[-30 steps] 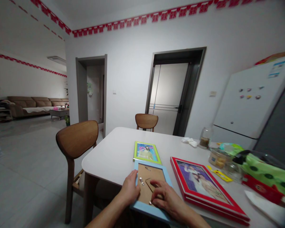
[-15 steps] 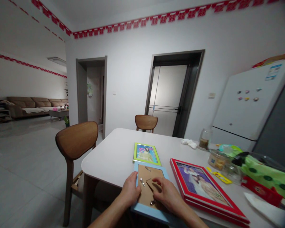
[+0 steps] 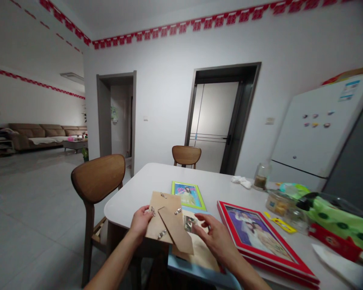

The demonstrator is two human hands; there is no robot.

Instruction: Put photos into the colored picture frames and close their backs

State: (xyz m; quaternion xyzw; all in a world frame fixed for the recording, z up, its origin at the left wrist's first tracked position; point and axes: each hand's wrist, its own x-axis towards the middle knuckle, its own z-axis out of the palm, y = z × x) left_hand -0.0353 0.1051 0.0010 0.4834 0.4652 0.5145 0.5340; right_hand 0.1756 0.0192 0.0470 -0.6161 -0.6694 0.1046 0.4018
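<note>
Above the table (image 3: 133, 197), backing board (image 3: 169, 203) now out, blue frame (image 3: 184, 270) opened
Left hand (image 3: 139, 223) grips it; right hand (image 3: 216, 237) half-curled near photo (image 3: 188, 224)

1. Left hand (image 3: 140, 223): bare, with slender fingers.
2. Right hand (image 3: 216, 237): bare, with slender fingers; fingernails too small to make out.
3. Left forearm (image 3: 116, 257) and right forearm (image 3: 246, 270): bare, slim, narrowing towards the wrists.

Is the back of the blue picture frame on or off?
Off. The left hand holds the brown backing board lifted, and cream paper shows inside the light-blue frame.
</note>
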